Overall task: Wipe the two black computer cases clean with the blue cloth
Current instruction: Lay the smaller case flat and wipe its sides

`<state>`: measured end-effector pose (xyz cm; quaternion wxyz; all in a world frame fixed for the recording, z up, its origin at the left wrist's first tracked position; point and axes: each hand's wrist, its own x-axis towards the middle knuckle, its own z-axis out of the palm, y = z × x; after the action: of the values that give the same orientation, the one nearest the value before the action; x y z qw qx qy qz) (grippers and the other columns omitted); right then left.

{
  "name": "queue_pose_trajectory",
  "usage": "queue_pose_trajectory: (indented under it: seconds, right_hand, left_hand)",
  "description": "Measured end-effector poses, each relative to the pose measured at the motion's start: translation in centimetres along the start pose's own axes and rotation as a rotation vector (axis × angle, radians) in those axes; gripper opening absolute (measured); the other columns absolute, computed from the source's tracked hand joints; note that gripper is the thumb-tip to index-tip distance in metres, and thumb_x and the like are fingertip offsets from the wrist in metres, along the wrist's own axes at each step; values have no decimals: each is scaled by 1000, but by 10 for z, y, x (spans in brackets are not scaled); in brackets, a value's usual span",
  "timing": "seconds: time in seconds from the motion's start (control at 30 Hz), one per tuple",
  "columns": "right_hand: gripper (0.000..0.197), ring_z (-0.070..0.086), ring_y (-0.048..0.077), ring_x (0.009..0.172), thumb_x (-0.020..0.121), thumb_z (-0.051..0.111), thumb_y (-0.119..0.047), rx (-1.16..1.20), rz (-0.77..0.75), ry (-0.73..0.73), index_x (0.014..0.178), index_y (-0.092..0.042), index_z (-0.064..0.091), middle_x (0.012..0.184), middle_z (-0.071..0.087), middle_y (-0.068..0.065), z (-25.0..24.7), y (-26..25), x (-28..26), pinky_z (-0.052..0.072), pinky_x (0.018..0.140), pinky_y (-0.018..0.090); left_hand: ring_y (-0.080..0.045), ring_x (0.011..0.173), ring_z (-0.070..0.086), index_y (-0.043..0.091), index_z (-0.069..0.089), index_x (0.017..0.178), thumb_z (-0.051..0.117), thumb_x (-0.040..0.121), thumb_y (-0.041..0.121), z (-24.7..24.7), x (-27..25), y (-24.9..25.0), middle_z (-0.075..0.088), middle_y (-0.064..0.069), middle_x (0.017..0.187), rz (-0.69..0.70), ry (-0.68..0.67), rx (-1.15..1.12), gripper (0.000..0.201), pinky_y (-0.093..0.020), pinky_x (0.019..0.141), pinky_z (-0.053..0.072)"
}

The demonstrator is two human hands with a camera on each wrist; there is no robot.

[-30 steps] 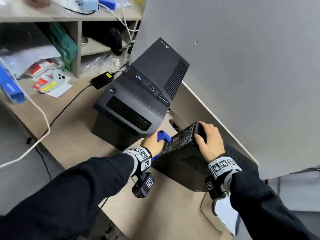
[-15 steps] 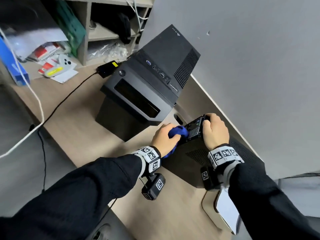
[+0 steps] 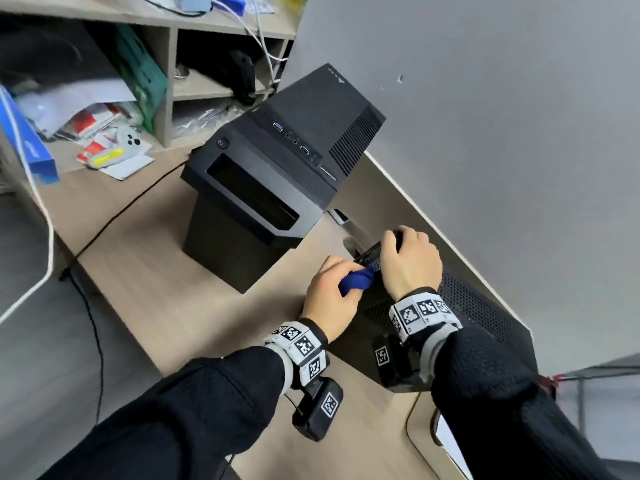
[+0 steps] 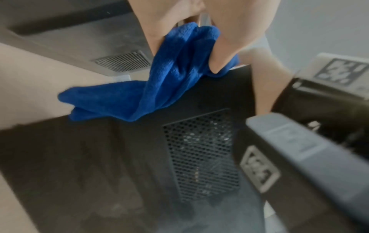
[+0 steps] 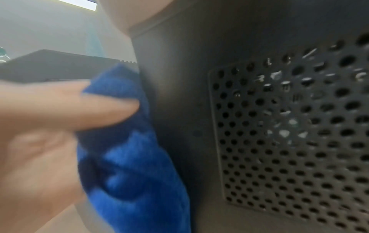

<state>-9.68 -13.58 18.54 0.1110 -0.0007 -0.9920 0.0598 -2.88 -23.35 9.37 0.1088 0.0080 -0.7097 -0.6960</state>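
Note:
A small black computer case [image 3: 478,306] with perforated vents stands on the desk by the grey partition. My right hand [image 3: 408,261] grips its top front end, fingers curled over the edge. Beside it, my left hand [image 3: 332,292] holds the bunched blue cloth [image 3: 356,282] against the case's upper side. In the left wrist view the cloth [image 4: 169,78] hangs from my fingers [image 4: 217,63] over the case's side panel [image 4: 119,157]. The right wrist view has the cloth [image 5: 129,157] pressed to the panel [image 5: 179,78] next to the vent. The larger black tower case [image 3: 277,168] stands behind.
A wooden shelf unit [image 3: 169,81] with papers and clutter stands at the back left. A black cable [image 3: 121,216] and a white cable [image 3: 48,237] cross the desk's left edge. The grey partition [image 3: 502,133] bounds the right side. A white sheet [image 3: 450,445] lies near the front corner.
My left hand has carried the cloth from the small case's lower front up to its top edge, close beside my right hand. The right hand has kept its hold.

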Motion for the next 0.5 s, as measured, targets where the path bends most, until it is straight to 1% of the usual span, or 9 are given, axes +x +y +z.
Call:
queue_pose_trajectory:
  seconds: [0.07, 0.1, 0.2, 0.27, 0.33, 0.4, 0.47, 0.5]
  right_hand:
    - [54, 48, 30, 122, 93, 37, -43, -16, -30, 16, 137, -15, 49, 133, 54, 11, 0, -1, -5, 35, 107, 44]
    - [58, 47, 30, 123, 91, 37, -46, -28, -51, 5, 139, -14, 46, 133, 54, 11, 0, -2, -6, 34, 107, 44]
    - [73, 45, 29, 121, 81, 36, -54, -62, -83, -49, 142, -15, 41, 132, 52, 10, -3, 0, -6, 35, 106, 42]
    - [77, 43, 28, 121, 75, 39, -51, -58, -121, -85, 144, -17, 38, 133, 49, 7, -4, 6, -6, 37, 102, 40]
    - [81, 42, 27, 120, 71, 40, -50, -40, -148, -119, 145, -17, 37, 133, 47, 6, -4, 12, -8, 38, 99, 38]
    - [84, 42, 27, 118, 68, 39, -51, -25, -171, -129, 144, -17, 38, 130, 48, 6, -5, 15, -9, 39, 97, 37]
    - [82, 42, 26, 116, 69, 41, -49, -17, -184, -135, 144, -16, 38, 128, 49, 6, -5, 15, -10, 38, 96, 35]
    - [81, 42, 26, 116, 69, 42, -47, -17, -185, -137, 144, -16, 39, 127, 49, 5, -4, 16, -11, 37, 95, 34]
  left_hand:
    - [-12, 91, 57, 19, 65, 99, 63, 79, 6, 1, 2, -1, 54, 7, 100, 33, -3, -7, 24, -25, 86, 48]
    - [-13, 90, 57, 18, 64, 98, 64, 80, 7, 1, 2, -6, 54, 7, 99, 23, -12, 3, 22, -28, 85, 48]
    - [-17, 87, 57, 15, 64, 98, 66, 82, 8, -5, 8, -19, 55, 4, 96, -72, -48, 35, 17, -38, 85, 51]
    - [-21, 87, 58, 13, 64, 96, 67, 81, 7, -7, 10, -20, 57, 1, 96, -80, -75, 33, 17, -42, 84, 51]
    - [-20, 87, 58, 14, 65, 97, 68, 80, 7, -9, 10, -17, 56, 2, 95, -57, -90, 7, 18, -41, 83, 51]
    - [-13, 87, 58, 15, 67, 98, 67, 79, 6, -11, 1, -14, 54, 7, 95, -26, -78, -45, 21, -38, 84, 52]
    - [-5, 92, 58, 14, 68, 103, 65, 78, 8, -9, -15, -12, 54, 8, 101, 18, -42, -113, 25, -32, 87, 53]
    - [-4, 97, 57, 14, 68, 105, 64, 78, 10, -7, -23, -11, 54, 8, 105, 61, -16, -130, 27, -30, 89, 51]
